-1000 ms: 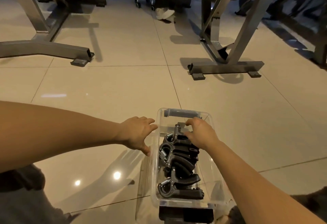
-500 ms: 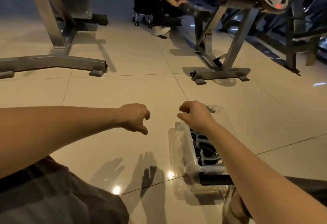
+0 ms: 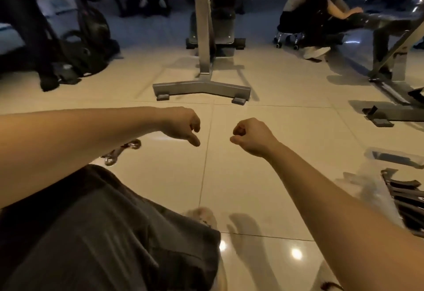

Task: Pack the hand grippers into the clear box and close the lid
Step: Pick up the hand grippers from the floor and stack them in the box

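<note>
The clear box (image 3: 376, 189) sits on the tiled floor at the right edge, partly cut off, with several black hand grippers (image 3: 406, 196) inside it. One loose hand gripper (image 3: 120, 152) with a metal spring lies on the floor at the left, half hidden below my left forearm. My left hand (image 3: 183, 125) hangs in mid-air over the floor, fingers curled loosely, thumb pointing down, holding nothing. My right hand (image 3: 251, 135) hovers beside it as a loose fist, also holding nothing. Both hands are well away from the box.
A grey metal bench stand (image 3: 202, 88) stands on the floor straight ahead. Another machine frame (image 3: 390, 116) is at the right. A person (image 3: 309, 15) crouches at the back right. Dark bags (image 3: 75, 49) lie at the back left. My knee in grey shorts (image 3: 103, 233) fills the lower left.
The view has swung left, so the box has slid from centre to the right edge. Both hands have lifted off the box and curled shut in the air. The loose gripper has come into view.
</note>
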